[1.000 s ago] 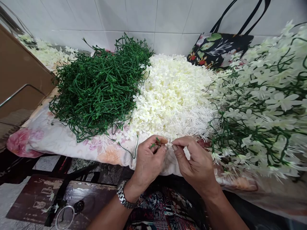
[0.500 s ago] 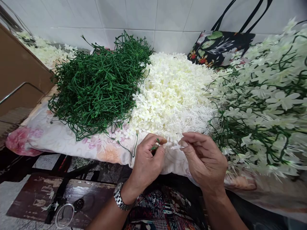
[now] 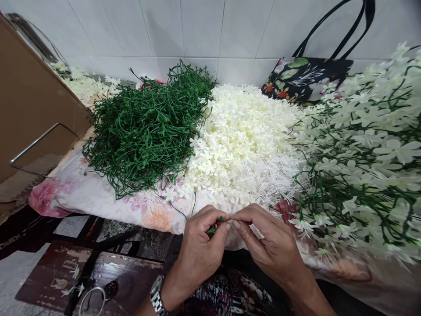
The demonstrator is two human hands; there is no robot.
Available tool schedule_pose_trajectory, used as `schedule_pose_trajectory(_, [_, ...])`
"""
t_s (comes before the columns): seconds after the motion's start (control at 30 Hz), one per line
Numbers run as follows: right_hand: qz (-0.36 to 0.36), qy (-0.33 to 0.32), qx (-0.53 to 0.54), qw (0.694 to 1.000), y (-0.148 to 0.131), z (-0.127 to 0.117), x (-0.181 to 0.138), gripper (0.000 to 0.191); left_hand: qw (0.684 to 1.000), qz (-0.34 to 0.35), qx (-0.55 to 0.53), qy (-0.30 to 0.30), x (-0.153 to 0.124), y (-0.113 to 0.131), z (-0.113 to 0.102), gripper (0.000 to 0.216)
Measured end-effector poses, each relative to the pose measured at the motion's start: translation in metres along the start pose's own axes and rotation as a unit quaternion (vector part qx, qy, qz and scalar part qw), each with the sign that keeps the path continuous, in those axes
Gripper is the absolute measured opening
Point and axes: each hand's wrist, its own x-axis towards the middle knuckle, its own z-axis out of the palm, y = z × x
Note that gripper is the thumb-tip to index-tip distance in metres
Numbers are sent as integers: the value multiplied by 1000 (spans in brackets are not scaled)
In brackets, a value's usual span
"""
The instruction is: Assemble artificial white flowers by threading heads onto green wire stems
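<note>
At the floral cloth's (image 3: 80,188) front edge, your left hand (image 3: 204,245) is pinching a green sprig (image 3: 211,230), your right hand (image 3: 271,243) seemingly a white sliver (image 3: 232,220), with finished-looking sprays (image 3: 363,171) crowding the right edge, bare stems (image 3: 144,136) and loose blossoms (image 3: 237,136) apparently remaining.

Left forearm (image 3: 144,310): enters from the lower edge at about 7 o'clock, mostly out of frame.
Left wrist (image 3: 171,287): nearly straight, aimed toward 2 o'clock.
Left hand (image 3: 202,245): at 6 o'clock from the frame's centre, thumb side up; thumb and index finger bend together into a pinch, with the other fingers mostly hidden beneath.
Right forearm (image 3: 317,303): enters between 4 and 5 o'clock.
Right wrist (image 3: 300,278): roughly in line with the forearm, aimed toward 10 o'clock.
Right hand (image 3: 272,245): thumb and index finger reach forward, tips pinched; remaining fingers partly hidden.
Fingertips (image 3: 236,224): both pinches meet between 5 and 6 o'clock.
</note>
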Motion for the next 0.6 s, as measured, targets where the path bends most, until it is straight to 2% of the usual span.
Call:
schedule_pose_trajectory(0.1, [8, 8, -23, 1000, 3, 0, 2, 11, 994, 46, 92, 32, 8, -5, -6, 16])
schedule_pose_trajectory(0.2, [24, 25, -32, 999, 5, -1, 7, 10, 972, 69, 217, 59, 21, -8, -8, 19])
schedule_pose_trajectory(0.37, [24, 31, -23, 999, 8, 1, 12, 10, 913, 2, 407, -11, 33, -2, 4, 22])
schedule_pose_trajectory(0.47, [29, 39, -23, 999, 9, 2, 12, 10, 904, -1, 427, 5, 33, -3, 9, 20])
schedule_pose_trajectory(0.6, [13, 60, -44, 997, 8, 2, 11, 9, 939, 37, 336, 63, 30, -10, 7, 19])
